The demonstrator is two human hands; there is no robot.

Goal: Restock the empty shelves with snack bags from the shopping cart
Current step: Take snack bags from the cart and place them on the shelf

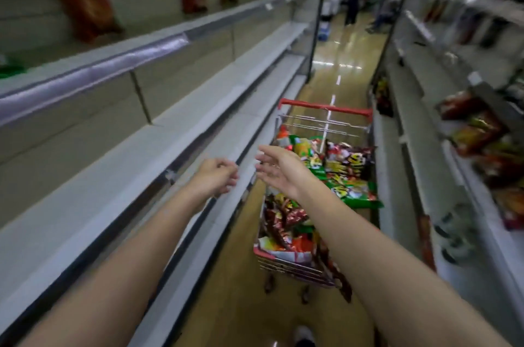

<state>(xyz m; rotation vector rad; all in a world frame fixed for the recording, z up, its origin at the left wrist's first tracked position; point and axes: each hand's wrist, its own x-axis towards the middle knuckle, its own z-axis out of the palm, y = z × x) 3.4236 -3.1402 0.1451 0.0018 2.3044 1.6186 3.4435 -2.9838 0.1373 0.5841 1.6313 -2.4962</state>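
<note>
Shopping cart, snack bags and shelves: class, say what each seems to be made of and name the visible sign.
Shopping cart: thin silvery wire bars, probably metal, with a red rim that looks like plastic.
Snack bags: printed glossy film, likely plastic or foil; they crumple and catch light.
Shelves: flat pale boards with a smooth matt finish, perhaps painted metal; blur leaves this open.

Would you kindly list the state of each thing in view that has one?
Left hand: loosely curled, holding nothing.
Right hand: fingers extended, empty.
Red-trimmed wire shopping cart: heaped with colourful snack bags.
Left grey metal shelves: lower tiers bare.
Upper left shelf: few upright bags.
</note>
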